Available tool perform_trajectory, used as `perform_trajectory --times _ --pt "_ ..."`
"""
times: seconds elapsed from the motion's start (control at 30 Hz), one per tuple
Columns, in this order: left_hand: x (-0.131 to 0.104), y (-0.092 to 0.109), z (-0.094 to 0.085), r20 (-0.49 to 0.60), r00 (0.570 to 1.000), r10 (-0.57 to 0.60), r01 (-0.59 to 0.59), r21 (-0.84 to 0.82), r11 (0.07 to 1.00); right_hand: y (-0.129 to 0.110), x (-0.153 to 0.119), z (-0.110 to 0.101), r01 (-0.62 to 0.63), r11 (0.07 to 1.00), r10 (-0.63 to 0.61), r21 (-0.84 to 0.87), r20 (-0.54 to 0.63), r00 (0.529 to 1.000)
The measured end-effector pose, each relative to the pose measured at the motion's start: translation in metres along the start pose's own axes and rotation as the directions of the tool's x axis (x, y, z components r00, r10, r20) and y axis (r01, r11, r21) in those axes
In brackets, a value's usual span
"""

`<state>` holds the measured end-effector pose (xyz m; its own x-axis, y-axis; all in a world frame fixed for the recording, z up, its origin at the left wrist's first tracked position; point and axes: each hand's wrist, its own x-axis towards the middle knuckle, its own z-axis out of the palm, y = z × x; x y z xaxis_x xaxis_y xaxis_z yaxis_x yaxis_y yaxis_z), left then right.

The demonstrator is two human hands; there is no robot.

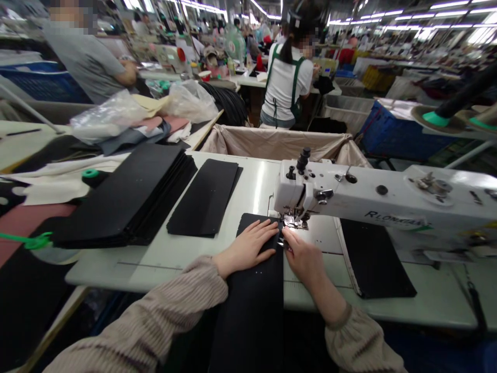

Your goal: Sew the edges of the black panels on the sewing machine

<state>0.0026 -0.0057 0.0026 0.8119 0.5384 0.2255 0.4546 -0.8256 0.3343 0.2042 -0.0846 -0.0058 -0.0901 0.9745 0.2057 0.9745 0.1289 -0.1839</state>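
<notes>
Pale table [248, 181] | left hand [248, 248] spread flat on black panel [256, 300] | right hand [306, 260] clamping snips [286, 245]

1 long flat black panel [258, 300] overhangs the near edge of the pale-green flat tabletop [155, 267], its far end beside the white metal sewing machine [349, 194]. Leftward lie a thin black rectangular pile [204, 199], then a thick black rectangular stack [128, 191]; behind the tabletop, a beige cloth bin [279, 142].

The edge crops our black panel [254, 311] at six o'clock.
Our right hand [305, 256] partly hides the metal tool [285, 244]; at three o'clock our sewing machine [388, 199] is cut off; near twelve, distant workers [236, 23] blur.
</notes>
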Motion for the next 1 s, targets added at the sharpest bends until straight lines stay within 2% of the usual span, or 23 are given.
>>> perform_trajectory --times 0.2,1.0 --pt "-0.0014 0.0032 0.0050 -0.017 0.999 -0.030 0.030 0.006 1.000 0.0019 -0.0005 0.0017 -0.012 1.000 0.012 0.001 0.008 1.000" --pt "0.0000 0.0024 0.0065 -0.025 1.000 -0.007 0.008 0.034 0.999 0.0015 0.0008 0.0023 0.017 0.999 -0.018 -0.051 -0.012 1.000"
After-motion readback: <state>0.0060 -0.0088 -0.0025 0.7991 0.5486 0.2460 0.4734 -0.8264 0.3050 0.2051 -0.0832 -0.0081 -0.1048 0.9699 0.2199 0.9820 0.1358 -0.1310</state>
